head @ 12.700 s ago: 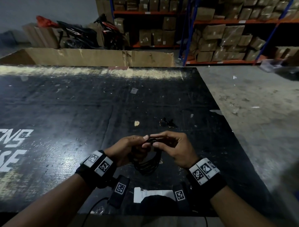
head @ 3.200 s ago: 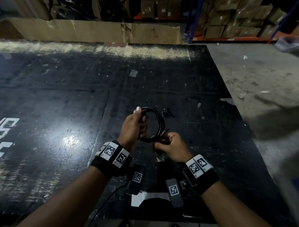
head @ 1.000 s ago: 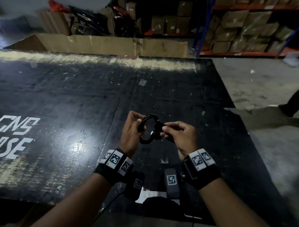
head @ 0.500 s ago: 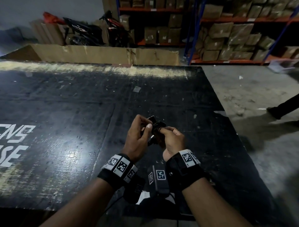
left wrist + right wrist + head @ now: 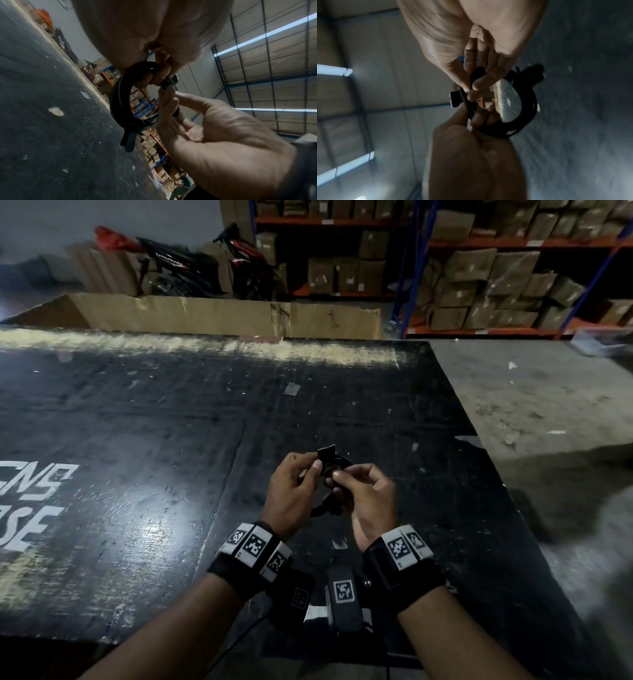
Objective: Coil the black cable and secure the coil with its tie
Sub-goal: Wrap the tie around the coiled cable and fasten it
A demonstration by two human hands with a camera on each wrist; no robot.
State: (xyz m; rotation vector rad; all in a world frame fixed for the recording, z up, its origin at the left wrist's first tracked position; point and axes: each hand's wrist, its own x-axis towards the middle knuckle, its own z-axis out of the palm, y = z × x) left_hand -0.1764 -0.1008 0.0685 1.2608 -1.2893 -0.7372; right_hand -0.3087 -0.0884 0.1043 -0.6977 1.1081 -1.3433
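Observation:
I hold the coiled black cable [image 5: 339, 465] above the dark tabletop [image 5: 154, 474], between both hands. My left hand [image 5: 313, 465] grips one side of the small coil [image 5: 120, 102], fingers curled round the strands. My right hand [image 5: 337, 477] pinches the black tie [image 5: 326, 454] against the coil with thumb and forefinger. A flap of the tie [image 5: 454, 100] sticks out past the fingertips. The cable's plug ends [image 5: 127, 140] hang from the loop's lower side. In the right wrist view the coil [image 5: 528, 108] shows as a tight ring, blurred.
White lettering [image 5: 30, 508] marks the tabletop at the left. A white paper slip [image 5: 313, 613] lies near the front edge. A cardboard wall [image 5: 222, 314] borders the far edge. Behind it are motorbikes [image 5: 191, 268] and shelves of boxes [image 5: 496, 275]. Concrete floor [image 5: 548, 405] lies to the right.
The wide loop has been squeezed into a small tight coil. My hands have closed together on it, and the tie flap now stands up above my fingers. A leg at the right has left view.

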